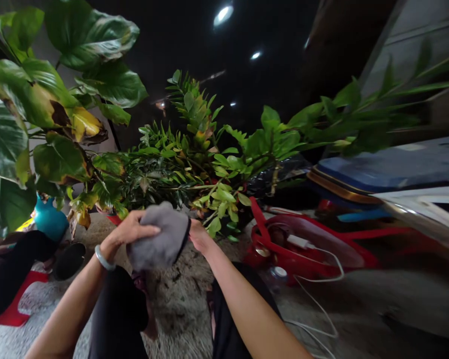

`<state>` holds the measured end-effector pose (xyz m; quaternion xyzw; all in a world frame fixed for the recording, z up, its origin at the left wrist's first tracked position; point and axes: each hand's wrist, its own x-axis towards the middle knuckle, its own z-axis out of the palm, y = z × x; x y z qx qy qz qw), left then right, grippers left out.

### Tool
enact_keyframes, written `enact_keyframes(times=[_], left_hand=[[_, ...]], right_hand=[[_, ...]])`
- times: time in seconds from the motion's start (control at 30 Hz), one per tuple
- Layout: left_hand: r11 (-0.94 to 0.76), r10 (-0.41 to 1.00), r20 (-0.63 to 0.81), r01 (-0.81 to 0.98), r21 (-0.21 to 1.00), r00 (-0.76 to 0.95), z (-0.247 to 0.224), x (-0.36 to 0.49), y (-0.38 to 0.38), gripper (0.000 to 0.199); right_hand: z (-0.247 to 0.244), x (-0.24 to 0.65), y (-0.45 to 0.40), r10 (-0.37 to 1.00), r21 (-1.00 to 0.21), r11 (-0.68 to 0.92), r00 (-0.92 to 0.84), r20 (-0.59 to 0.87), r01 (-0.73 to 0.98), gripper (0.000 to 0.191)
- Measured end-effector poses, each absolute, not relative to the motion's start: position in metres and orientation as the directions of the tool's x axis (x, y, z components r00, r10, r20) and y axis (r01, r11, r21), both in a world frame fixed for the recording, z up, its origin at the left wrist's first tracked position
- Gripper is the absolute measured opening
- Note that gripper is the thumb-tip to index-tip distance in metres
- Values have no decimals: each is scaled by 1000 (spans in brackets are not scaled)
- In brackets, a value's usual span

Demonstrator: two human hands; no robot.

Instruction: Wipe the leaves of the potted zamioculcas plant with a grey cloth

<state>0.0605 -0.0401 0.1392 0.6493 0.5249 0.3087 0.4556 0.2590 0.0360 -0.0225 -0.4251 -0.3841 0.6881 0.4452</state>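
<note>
A bunched, soft grey cloth (159, 237) with a dark edge is between my two hands, above the floor and in front of the plants. My left hand (134, 230) grips it from the left, with the thumb lying across its front. A pale bangle is on that wrist. At the cloth's dark right edge, my right hand (199, 237) holds on, its fingertips hidden behind the fabric. Green leaves of a potted plant (224, 199) hang just beyond my right hand.
Large leaves (60, 159), some browned, crowd the left. A red bag (262, 239) with a white charger (301, 243) and cable stands right, beside a capped bottle (279, 276). A blue-topped stool or seat (389, 159) is behind. Another person's dark-clothed leg (18, 274) is at left.
</note>
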Motion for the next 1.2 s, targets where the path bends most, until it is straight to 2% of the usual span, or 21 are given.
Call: enact_keyframes(times=[0.1, 0.17, 0.2, 0.27, 0.33, 0.4, 0.47, 0.53, 0.6, 0.67, 0.73, 0.77, 0.83, 0.93, 1.0, 1.07, 1.13, 1.2], left_hand=[[-196, 967, 232, 268, 943, -107, 162, 67, -6, 44], [-253, 910, 319, 256, 933, -264, 158, 72, 15, 44], [-246, 906, 319, 269, 931, -277, 151, 74, 20, 42], [-172, 960, 233, 325, 930, -158, 130, 75, 17, 39], [-63, 994, 20, 425, 903, 104, 111, 73, -1, 36], [-12, 923, -192, 526, 850, 332, 104, 68, -26, 34], [-9, 866, -265, 544, 839, 423, 114, 63, -44, 33], [-18, 919, -170, 469, 883, 357, 134, 61, -47, 35], [-74, 988, 21, 352, 933, 154, 154, 61, -35, 39], [-166, 978, 195, 277, 946, -79, 163, 62, -16, 43], [-205, 938, 269, 273, 940, -219, 154, 62, 0, 44], [-188, 938, 262, 303, 934, -225, 143, 62, 3, 43], [-118, 981, 170, 410, 904, -93, 119, 61, -3, 37], [-39, 956, -136, 573, 819, 259, 96, 57, -33, 32], [-17, 903, -241, 590, 807, 355, 101, 54, -51, 32], [-11, 933, -178, 518, 855, 313, 120, 51, -55, 33], [-71, 988, 10, 401, 913, 152, 141, 51, -44, 35], [-177, 979, 201, 315, 932, -42, 153, 53, -24, 37]], right_hand=[[-18, 256, 34, 918, -883, -368, -263, -296, -290, 19], [-16, 254, 34, 905, -864, -403, -273, -327, -301, 17], [-15, 253, 34, 899, -854, -418, -276, -340, -309, 16], [-15, 252, 35, 898, -841, -428, -260, -354, -332, 15], [-17, 253, 36, 910, -840, -409, -225, -348, -356, 13], [-18, 254, 37, 921, -842, -388, -196, -337, -376, 13], [-18, 256, 36, 925, -840, -378, -194, -327, -389, 15], [-16, 256, 34, 918, -840, -392, -219, -331, -375, 16], [-13, 256, 32, 901, -839, -424, -253, -353, -341, 16], [-10, 255, 31, 884, -834, -456, -269, -383, -312, 16], [-8, 253, 30, 878, -827, -469, -264, -399, -309, 14], [-8, 253, 30, 877, -825, -472, -263, -403, -310, 14], [-9, 253, 31, 878, -828, -469, -261, -401, -307, 15], [-13, 253, 32, 895, -847, -437, -239, -376, -303, 16], [-15, 254, 33, 906, -853, -416, -224, -359, -316, 15], [-16, 254, 33, 906, -849, -415, -234, -353, -326, 14], [-15, 254, 33, 893, -841, -440, -254, -372, -316, 13], [-14, 253, 32, 880, -831, -464, -265, -394, -306, 14]])
